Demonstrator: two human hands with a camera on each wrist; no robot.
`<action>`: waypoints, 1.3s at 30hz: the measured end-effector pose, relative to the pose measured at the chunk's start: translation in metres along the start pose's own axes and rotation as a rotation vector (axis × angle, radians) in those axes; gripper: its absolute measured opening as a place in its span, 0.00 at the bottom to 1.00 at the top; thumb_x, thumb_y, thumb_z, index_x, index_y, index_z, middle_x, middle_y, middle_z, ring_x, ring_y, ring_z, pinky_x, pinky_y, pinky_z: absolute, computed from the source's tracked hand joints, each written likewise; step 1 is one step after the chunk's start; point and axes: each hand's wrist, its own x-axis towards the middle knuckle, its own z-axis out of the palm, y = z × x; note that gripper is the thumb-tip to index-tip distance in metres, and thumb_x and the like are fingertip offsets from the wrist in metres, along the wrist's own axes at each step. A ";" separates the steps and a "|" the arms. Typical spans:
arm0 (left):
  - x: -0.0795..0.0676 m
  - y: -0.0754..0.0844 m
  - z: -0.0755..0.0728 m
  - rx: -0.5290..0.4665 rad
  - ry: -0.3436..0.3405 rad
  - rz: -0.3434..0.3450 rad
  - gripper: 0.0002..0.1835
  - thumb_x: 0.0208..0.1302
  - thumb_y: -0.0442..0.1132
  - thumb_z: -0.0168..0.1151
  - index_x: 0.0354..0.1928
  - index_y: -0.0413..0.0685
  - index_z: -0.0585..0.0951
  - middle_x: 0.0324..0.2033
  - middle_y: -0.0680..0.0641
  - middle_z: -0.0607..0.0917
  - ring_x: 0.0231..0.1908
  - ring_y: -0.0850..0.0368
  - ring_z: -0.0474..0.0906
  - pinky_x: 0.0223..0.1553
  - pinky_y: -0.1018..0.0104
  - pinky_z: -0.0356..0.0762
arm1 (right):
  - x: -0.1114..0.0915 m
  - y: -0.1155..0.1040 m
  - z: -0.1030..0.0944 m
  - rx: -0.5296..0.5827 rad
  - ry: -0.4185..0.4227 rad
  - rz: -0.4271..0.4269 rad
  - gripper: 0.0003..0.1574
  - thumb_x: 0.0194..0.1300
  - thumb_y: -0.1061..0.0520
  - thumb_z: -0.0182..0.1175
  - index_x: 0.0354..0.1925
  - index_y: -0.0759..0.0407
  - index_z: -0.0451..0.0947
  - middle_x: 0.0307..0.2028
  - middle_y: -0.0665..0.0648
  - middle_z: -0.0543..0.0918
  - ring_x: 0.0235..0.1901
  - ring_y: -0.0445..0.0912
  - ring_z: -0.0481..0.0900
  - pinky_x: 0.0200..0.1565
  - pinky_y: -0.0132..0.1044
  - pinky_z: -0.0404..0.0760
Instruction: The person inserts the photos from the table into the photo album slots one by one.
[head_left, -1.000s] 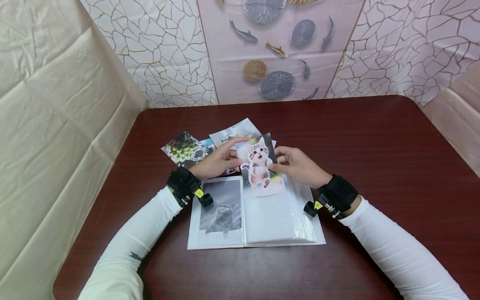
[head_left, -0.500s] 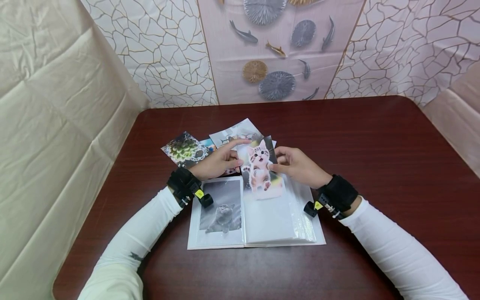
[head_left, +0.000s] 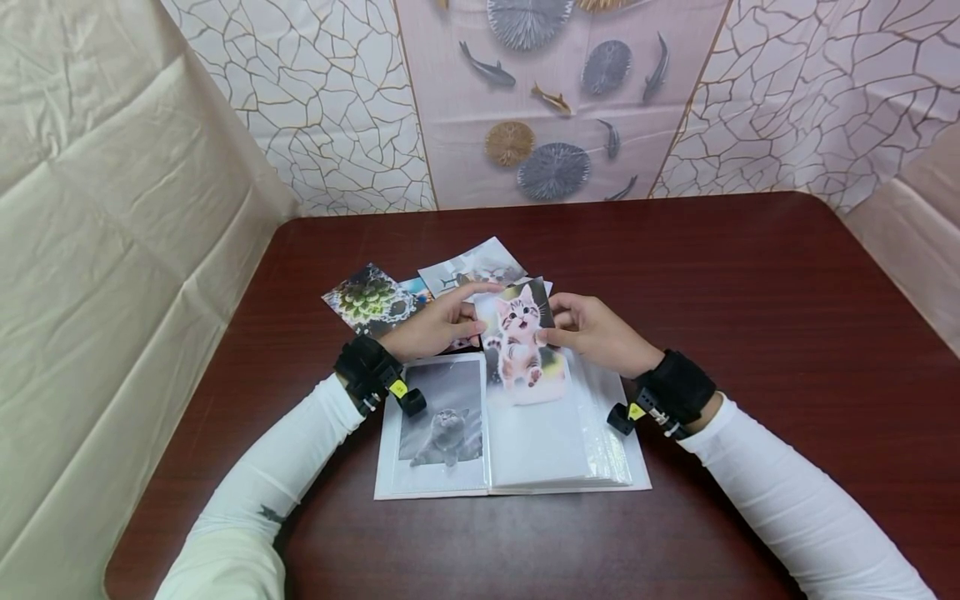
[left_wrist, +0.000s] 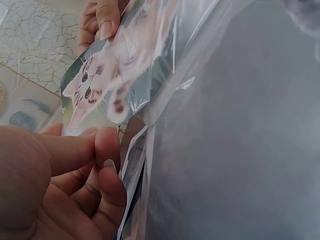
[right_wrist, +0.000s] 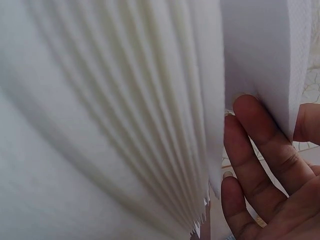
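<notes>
A kitten photo (head_left: 517, 342) lies over the upper part of the right page of an open white photo album (head_left: 534, 450). Its lower end is inside a clear sleeve (left_wrist: 172, 55), whose film shines in the left wrist view. My left hand (head_left: 441, 321) pinches the photo's left edge between thumb and fingers. At the opposite edge my right hand (head_left: 596, 333) holds it, thumb in front. Behind the sheet, the right hand's fingers (right_wrist: 257, 122) show in the right wrist view. The album's left page carries a grey cat photo (head_left: 447, 429).
Beyond the album lie loose prints: a succulent photo (head_left: 367, 298) at the left and a pale photo (head_left: 474, 262) behind the hands. Further album pages (right_wrist: 125, 100) fan out beneath the right page. All rests on a dark red-brown table (head_left: 712, 275).
The kitten photo has slid a little down toward me, deeper over the right page and into the sleeve. Both hands keep nearly the same place and hold.
</notes>
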 end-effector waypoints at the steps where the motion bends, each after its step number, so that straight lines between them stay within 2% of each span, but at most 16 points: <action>1: 0.000 0.000 0.000 0.004 0.000 0.001 0.30 0.70 0.34 0.52 0.72 0.62 0.61 0.29 0.30 0.77 0.30 0.38 0.75 0.29 0.57 0.68 | 0.000 0.000 0.000 -0.001 0.002 0.003 0.19 0.65 0.56 0.60 0.49 0.65 0.69 0.22 0.55 0.69 0.26 0.45 0.67 0.35 0.37 0.63; 4: 0.000 0.000 0.000 0.011 -0.008 0.002 0.30 0.70 0.35 0.52 0.72 0.61 0.60 0.29 0.30 0.78 0.28 0.38 0.74 0.28 0.57 0.66 | 0.001 0.000 0.000 -0.008 0.005 0.009 0.20 0.65 0.56 0.61 0.49 0.65 0.69 0.21 0.55 0.68 0.26 0.46 0.67 0.35 0.37 0.63; 8: 0.000 0.000 0.000 0.022 -0.011 -0.006 0.30 0.70 0.35 0.52 0.72 0.61 0.60 0.28 0.31 0.77 0.29 0.38 0.74 0.28 0.56 0.65 | 0.002 -0.001 0.000 0.005 -0.002 0.022 0.21 0.65 0.57 0.61 0.52 0.64 0.68 0.27 0.58 0.80 0.31 0.46 0.75 0.37 0.35 0.67; 10: 0.000 0.001 0.001 0.032 -0.008 -0.014 0.30 0.70 0.35 0.52 0.72 0.61 0.61 0.29 0.30 0.76 0.29 0.37 0.74 0.28 0.54 0.65 | 0.002 -0.001 0.000 0.007 -0.006 0.033 0.24 0.65 0.58 0.60 0.56 0.65 0.66 0.33 0.60 0.84 0.35 0.45 0.79 0.39 0.34 0.70; 14: -0.001 0.001 0.002 0.047 -0.002 -0.029 0.30 0.70 0.33 0.51 0.71 0.58 0.62 0.29 0.28 0.75 0.30 0.34 0.72 0.29 0.52 0.64 | 0.002 -0.001 -0.002 0.019 -0.017 0.053 0.35 0.65 0.58 0.60 0.65 0.65 0.58 0.40 0.62 0.86 0.40 0.45 0.82 0.42 0.32 0.74; 18: -0.001 0.001 0.003 0.039 -0.005 -0.031 0.30 0.70 0.31 0.50 0.72 0.55 0.61 0.30 0.26 0.75 0.31 0.32 0.72 0.30 0.52 0.64 | 0.002 0.000 -0.003 0.044 -0.025 0.053 0.42 0.65 0.58 0.60 0.70 0.64 0.52 0.37 0.62 0.85 0.36 0.46 0.82 0.37 0.34 0.73; 22: -0.001 0.002 0.004 0.052 -0.006 -0.026 0.29 0.70 0.32 0.51 0.71 0.57 0.63 0.29 0.29 0.76 0.30 0.37 0.74 0.30 0.55 0.64 | 0.002 0.000 -0.003 0.054 -0.024 0.035 0.44 0.65 0.57 0.60 0.72 0.61 0.51 0.33 0.62 0.84 0.27 0.46 0.77 0.32 0.35 0.68; 24: -0.001 0.003 0.004 0.063 -0.008 -0.020 0.28 0.70 0.33 0.52 0.70 0.59 0.64 0.28 0.32 0.77 0.30 0.40 0.75 0.29 0.57 0.65 | 0.002 0.000 -0.003 0.054 -0.020 0.029 0.44 0.64 0.57 0.61 0.72 0.60 0.51 0.33 0.62 0.85 0.26 0.46 0.76 0.31 0.35 0.67; 26: -0.001 0.003 0.003 0.070 -0.011 -0.012 0.28 0.69 0.34 0.53 0.69 0.60 0.65 0.27 0.34 0.77 0.29 0.42 0.75 0.29 0.58 0.65 | 0.002 0.001 -0.003 0.049 -0.019 0.023 0.45 0.64 0.57 0.61 0.72 0.59 0.51 0.33 0.62 0.85 0.26 0.46 0.76 0.31 0.35 0.66; 33: -0.001 0.001 0.003 0.071 -0.027 -0.001 0.27 0.70 0.35 0.53 0.69 0.60 0.66 0.27 0.37 0.78 0.30 0.45 0.77 0.28 0.59 0.66 | 0.001 0.000 -0.004 0.053 -0.034 0.011 0.46 0.65 0.56 0.61 0.73 0.56 0.50 0.36 0.62 0.86 0.38 0.48 0.83 0.36 0.36 0.71; 39: -0.002 0.000 0.003 0.079 -0.035 -0.005 0.26 0.70 0.35 0.53 0.68 0.59 0.66 0.27 0.36 0.78 0.32 0.46 0.78 0.31 0.58 0.67 | 0.000 0.000 -0.004 0.061 -0.049 -0.001 0.42 0.65 0.55 0.60 0.71 0.57 0.52 0.35 0.62 0.86 0.37 0.49 0.83 0.37 0.37 0.70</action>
